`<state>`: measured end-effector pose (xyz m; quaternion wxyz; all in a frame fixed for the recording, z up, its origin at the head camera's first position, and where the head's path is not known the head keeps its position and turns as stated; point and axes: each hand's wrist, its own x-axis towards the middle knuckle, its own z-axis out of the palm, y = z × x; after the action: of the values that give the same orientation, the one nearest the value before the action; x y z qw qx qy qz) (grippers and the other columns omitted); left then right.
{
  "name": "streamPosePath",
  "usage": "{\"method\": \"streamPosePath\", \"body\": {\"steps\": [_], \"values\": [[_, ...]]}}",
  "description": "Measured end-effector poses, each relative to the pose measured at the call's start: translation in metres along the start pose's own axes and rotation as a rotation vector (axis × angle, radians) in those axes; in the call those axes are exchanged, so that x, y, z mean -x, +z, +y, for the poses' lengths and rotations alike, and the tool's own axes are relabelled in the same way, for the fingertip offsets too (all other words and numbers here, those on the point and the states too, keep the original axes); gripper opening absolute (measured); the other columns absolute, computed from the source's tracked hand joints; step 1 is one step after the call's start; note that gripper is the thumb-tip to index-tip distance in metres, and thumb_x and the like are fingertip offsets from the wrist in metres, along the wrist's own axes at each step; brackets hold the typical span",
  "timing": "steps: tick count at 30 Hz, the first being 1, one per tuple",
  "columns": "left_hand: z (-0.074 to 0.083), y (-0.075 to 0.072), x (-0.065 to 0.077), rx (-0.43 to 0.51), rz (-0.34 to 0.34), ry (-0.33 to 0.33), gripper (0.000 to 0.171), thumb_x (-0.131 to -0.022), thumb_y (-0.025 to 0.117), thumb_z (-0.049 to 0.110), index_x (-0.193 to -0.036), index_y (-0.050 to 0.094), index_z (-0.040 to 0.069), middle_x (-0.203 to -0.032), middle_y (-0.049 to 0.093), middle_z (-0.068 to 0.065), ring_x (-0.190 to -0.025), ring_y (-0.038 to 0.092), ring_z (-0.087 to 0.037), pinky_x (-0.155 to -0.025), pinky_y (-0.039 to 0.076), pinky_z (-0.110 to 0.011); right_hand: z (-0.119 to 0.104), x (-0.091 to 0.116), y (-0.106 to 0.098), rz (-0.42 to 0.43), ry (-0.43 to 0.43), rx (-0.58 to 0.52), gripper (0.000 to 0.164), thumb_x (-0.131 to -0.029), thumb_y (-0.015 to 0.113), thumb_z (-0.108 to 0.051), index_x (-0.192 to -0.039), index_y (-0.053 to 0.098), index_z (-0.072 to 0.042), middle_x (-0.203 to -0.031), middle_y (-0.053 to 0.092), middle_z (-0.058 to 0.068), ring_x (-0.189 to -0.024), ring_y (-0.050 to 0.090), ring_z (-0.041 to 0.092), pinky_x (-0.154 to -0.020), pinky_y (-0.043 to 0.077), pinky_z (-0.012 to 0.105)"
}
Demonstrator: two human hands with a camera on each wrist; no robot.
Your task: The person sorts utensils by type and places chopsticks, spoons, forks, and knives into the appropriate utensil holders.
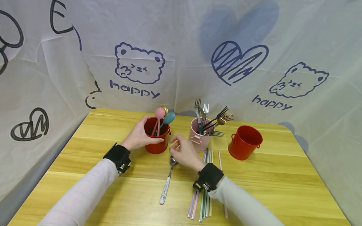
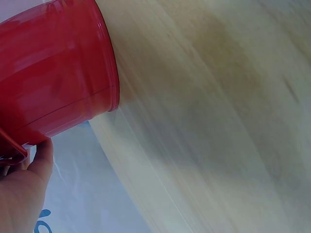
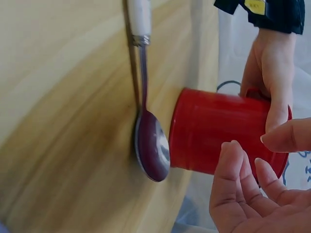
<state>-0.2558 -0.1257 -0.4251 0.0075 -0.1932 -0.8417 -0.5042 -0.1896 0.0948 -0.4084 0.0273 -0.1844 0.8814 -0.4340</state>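
My left hand (image 1: 139,136) grips the left red bucket (image 1: 156,148) around its side, thumb at the front. Inside the bucket stand a pink spoon (image 1: 160,113), a teal spoon (image 1: 169,118) and a gold-coloured one, bowls up. My right hand (image 1: 185,153) hovers just right of that bucket, fingers bent, thumb apart, holding nothing. Below it a metal spoon (image 1: 165,190) with a white handle lies on the table, bowl toward the buckets. The right wrist view shows this spoon (image 3: 153,145) and the bucket (image 3: 218,131) behind the fingers.
A pink bucket (image 1: 199,143) full of forks (image 1: 198,106) stands behind my right hand. Another red bucket (image 1: 241,150) is farther right. Several thin pastel sticks (image 1: 202,205) lie partly under my right forearm. A white cloth (image 1: 181,37) hangs behind the table.
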Motion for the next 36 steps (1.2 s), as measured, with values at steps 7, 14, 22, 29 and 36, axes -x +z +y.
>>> {"method": "streamPosePath", "body": {"steps": [7,14,22,29,36], "values": [[0.001,0.000,0.000,0.013,-0.003,0.007,0.085,-0.063,0.086,0.038,-0.129,0.040,0.010,-0.121,0.054,-0.005,-0.110,0.051,-0.023,-0.096,0.044,-0.045,0.002,0.014,0.001,-0.110,-0.015,0.078,0.022,-0.083,0.058,-0.008,-0.105,0.056,-0.008,-0.078,0.059,0.001,-0.061,0.053,0.011,-0.056,0.042,0.025],[0.002,0.000,0.000,0.018,-0.011,-0.011,0.088,-0.063,0.086,0.039,-0.131,0.039,0.009,-0.123,0.053,-0.006,-0.112,0.051,-0.024,-0.096,0.044,-0.045,0.002,0.026,0.005,-0.242,-0.055,0.169,0.026,-0.082,0.060,-0.009,-0.108,0.058,-0.005,-0.074,0.058,-0.003,-0.059,0.051,0.008,-0.056,0.041,0.022],[0.003,0.000,0.001,0.006,-0.006,-0.013,0.086,-0.063,0.086,0.039,-0.130,0.039,0.010,-0.122,0.053,-0.005,-0.111,0.051,-0.022,-0.097,0.044,-0.043,0.000,0.034,0.012,-0.381,0.016,0.198,0.026,-0.085,0.061,-0.011,-0.110,0.057,-0.010,-0.063,0.054,-0.006,-0.049,0.049,0.007,-0.048,0.035,0.020],[0.003,0.000,0.001,-0.012,-0.004,-0.018,0.085,-0.064,0.086,0.039,-0.130,0.040,0.011,-0.122,0.053,-0.004,-0.111,0.051,-0.022,-0.097,0.044,-0.043,0.001,0.036,0.020,-0.418,0.031,0.235,0.024,-0.084,0.064,-0.013,-0.107,0.058,-0.012,-0.064,0.051,-0.006,-0.051,0.045,0.008,-0.049,0.033,0.021],[0.002,0.000,0.000,-0.015,-0.003,-0.020,0.086,-0.064,0.085,0.040,-0.130,0.039,0.011,-0.123,0.053,-0.005,-0.112,0.050,-0.023,-0.097,0.044,-0.044,0.003,0.035,0.022,-0.414,0.045,0.254,0.023,-0.084,0.065,-0.014,-0.105,0.058,-0.012,-0.065,0.051,-0.006,-0.052,0.046,0.008,-0.049,0.033,0.021]]}}
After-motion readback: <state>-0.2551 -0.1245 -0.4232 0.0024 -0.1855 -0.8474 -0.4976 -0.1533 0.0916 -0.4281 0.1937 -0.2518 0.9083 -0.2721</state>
